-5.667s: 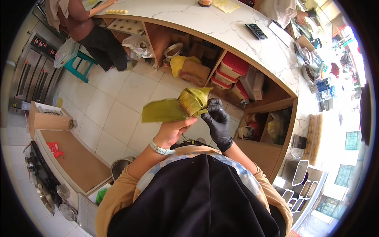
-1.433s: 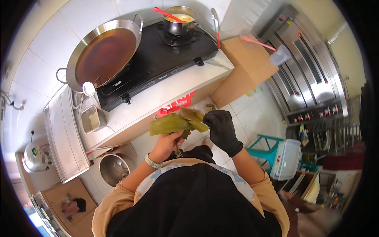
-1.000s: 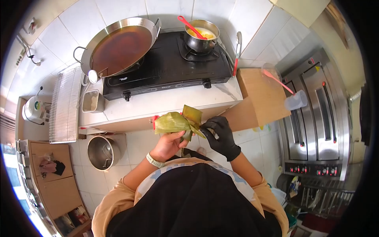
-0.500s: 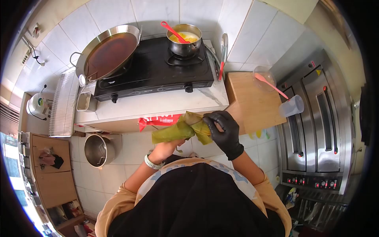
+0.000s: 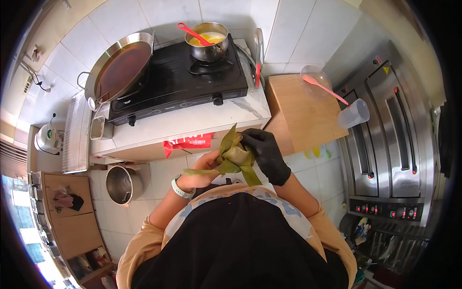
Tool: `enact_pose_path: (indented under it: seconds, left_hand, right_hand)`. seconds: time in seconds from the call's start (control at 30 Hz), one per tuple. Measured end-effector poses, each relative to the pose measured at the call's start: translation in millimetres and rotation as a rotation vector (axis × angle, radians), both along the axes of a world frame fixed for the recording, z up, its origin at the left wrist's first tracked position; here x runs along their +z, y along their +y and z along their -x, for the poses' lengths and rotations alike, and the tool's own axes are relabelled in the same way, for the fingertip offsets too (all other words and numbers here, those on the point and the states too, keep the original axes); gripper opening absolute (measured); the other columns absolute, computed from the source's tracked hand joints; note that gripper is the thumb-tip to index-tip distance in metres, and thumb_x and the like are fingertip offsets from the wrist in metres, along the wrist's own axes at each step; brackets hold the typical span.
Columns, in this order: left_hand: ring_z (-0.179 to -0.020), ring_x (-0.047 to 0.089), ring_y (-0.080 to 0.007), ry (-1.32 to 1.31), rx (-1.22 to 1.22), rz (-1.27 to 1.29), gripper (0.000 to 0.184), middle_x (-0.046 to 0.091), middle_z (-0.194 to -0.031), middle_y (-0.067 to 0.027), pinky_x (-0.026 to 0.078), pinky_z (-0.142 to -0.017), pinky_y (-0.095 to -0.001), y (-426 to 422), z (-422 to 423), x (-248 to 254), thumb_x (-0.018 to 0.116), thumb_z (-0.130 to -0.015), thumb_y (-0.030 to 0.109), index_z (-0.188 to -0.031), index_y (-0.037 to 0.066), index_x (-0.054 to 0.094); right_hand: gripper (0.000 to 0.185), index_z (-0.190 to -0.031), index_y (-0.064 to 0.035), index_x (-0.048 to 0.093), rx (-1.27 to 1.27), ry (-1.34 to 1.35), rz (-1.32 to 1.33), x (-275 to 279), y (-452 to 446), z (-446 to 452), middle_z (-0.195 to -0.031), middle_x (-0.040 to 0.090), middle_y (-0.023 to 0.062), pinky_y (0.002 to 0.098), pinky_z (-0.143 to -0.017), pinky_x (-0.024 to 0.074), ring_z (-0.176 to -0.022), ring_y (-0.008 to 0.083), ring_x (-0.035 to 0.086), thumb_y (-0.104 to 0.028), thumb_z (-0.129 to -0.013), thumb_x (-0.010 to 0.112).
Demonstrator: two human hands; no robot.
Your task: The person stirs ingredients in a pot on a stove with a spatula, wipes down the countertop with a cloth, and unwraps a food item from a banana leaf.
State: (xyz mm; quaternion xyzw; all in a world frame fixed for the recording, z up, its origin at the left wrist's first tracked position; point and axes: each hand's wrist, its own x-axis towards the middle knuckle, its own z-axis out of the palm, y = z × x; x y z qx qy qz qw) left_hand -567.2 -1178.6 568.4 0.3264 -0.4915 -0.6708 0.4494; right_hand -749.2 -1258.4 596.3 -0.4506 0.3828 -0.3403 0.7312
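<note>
Between my two hands, in front of my chest, is a green leaf bundle. Its leaf ends spread in several directions, and one strip points left past my wrist. A paler, rounded part shows at its middle; whether that is leaf or filling I cannot tell. My bare left hand, with a light watch strap at the wrist, grips the bundle from the left and below, its fingertips partly hidden. My right hand, in a black glove, has its fingers closed on the bundle's upper right edge.
A two-burner stove carries a wide pan of brown liquid and a small pot with a red-handled spatula. At right are a wooden surface, plastic cup and steel oven. A large pot stands lower left.
The leaf bundle has been turned and its leaves opened outward, showing the paler middle. My gloved hand has shifted slightly left with it. The camera view has moved a little.
</note>
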Motion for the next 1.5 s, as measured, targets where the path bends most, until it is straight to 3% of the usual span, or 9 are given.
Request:
enact_pose_path:
  seconds: [0.17,0.3,0.57,0.63,0.7,0.77,1.17,1.3,1.5]
  left_hand:
    - [-0.108,0.05,-0.0139,0.047,0.149,0.14,0.044,0.052,-0.117,-0.0071,0.042,-0.091,-0.0283,-0.7,20.0,-8.6,0.046,-0.086,-0.008,-0.128,0.002,0.039]
    - [-0.11,0.05,-0.0157,0.063,0.352,0.23,0.044,0.051,-0.119,-0.0071,0.042,-0.092,-0.0296,-7.5,37.2,-10.6,0.046,-0.086,-0.008,-0.128,0.003,0.037]
    - [-0.106,0.05,-0.0158,0.114,0.553,0.307,0.044,0.05,-0.117,-0.0067,0.042,-0.089,-0.0286,-11.6,50.9,-17.5,0.045,-0.086,-0.007,-0.128,0.005,0.037]
    - [-0.106,0.049,-0.0155,-0.504,0.543,0.443,0.045,0.049,-0.118,-0.0066,0.042,-0.088,-0.0288,-5.0,43.2,-25.3,0.046,-0.086,-0.006,-0.128,0.005,0.036]
    - [-0.107,0.047,-0.0156,-0.388,0.521,0.362,0.046,0.047,-0.119,-0.0065,0.041,-0.088,-0.0295,-1.9,41.8,-27.4,0.047,-0.086,-0.005,-0.128,0.005,0.035]
    - [-0.108,0.046,-0.0159,0.448,0.464,0.061,0.047,0.045,-0.12,-0.0064,0.041,-0.089,-0.0308,-7.8,48.0,-25.6,0.048,-0.086,-0.004,-0.13,0.005,0.033]
    - [-0.109,0.05,-0.0183,0.517,0.029,0.252,0.05,0.049,-0.12,-0.0123,0.042,-0.092,-0.0325,-62.2,46.8,27.3,0.052,-0.089,0.016,-0.131,0.0,0.03]
    - [-0.102,0.054,-0.0247,-0.134,-0.337,0.705,0.038,0.052,-0.115,-0.0147,0.046,-0.087,-0.0377,-67.8,-2.5,102.4,0.05,-0.089,0.017,-0.122,0.0,0.041]
    - [-0.094,0.055,-0.0292,0.462,-0.747,0.703,0.033,0.055,-0.106,-0.0146,0.045,-0.08,-0.0401,-50.1,24.3,93.5,0.051,-0.087,0.025,-0.109,0.001,0.05]
  right_hand:
    - [0.021,-0.094,0.0021,0.063,0.05,-0.004,0.179,-3.9,0.2,3.9,-0.084,0.063,0.0042,0.0197,-0.066,0.046,-0.075,0.0081,0.058,-0.016,-0.085,0.058]
    - [0.021,-0.094,0.002,0.064,-0.015,-0.111,-0.122,4.7,4.7,6.7,-0.084,0.063,0.0043,0.0189,-0.064,0.0468,-0.073,0.0075,0.059,-0.017,-0.085,0.06]
    - [0.02,-0.094,0.0025,0.064,-0.235,-0.079,-0.023,10.1,17.8,1.0,-0.083,0.063,0.0055,0.0206,-0.064,0.0479,-0.072,0.0081,0.059,-0.016,-0.085,0.06]
    - [0.021,-0.093,0.0025,0.064,-0.268,-0.102,-0.011,10.3,17.2,-2.1,-0.081,0.063,0.0053,0.0202,-0.063,0.0477,-0.071,0.0078,0.058,-0.017,-0.084,0.062]
    - [0.021,-0.092,0.0026,0.064,-0.285,-0.085,0.024,8.5,18.0,-5.8,-0.081,0.063,0.0052,0.0205,-0.063,0.0474,-0.072,0.0077,0.058,-0.016,-0.084,0.062]
    - [0.02,-0.093,0.0024,0.064,-0.319,-0.083,0.012,4.7,21.2,-12.3,-0.082,0.063,0.0048,0.0206,-0.064,0.0471,-0.072,0.0075,0.057,-0.016,-0.084,0.062]
    - [0.024,-0.099,0.0003,0.063,-0.549,-0.236,-0.012,46.6,20.7,-9.7,-0.087,0.062,0.0045,0.021,-0.063,0.0471,-0.075,0.0078,0.058,-0.02,-0.086,0.059]
    - [0.018,-0.093,0.0024,0.063,-0.557,0.031,0.267,99.1,29.8,-4.6,-0.085,0.062,0.0053,0.0227,-0.062,0.0471,-0.073,0.0091,0.058,-0.013,-0.084,0.061]
    - [0.018,-0.087,0.0015,0.066,-0.387,0.107,0.754,164.8,69.8,2.8,-0.077,0.064,0.0094,0.0258,-0.064,0.0481,-0.069,0.0141,0.061,0.0,-0.07,0.071]
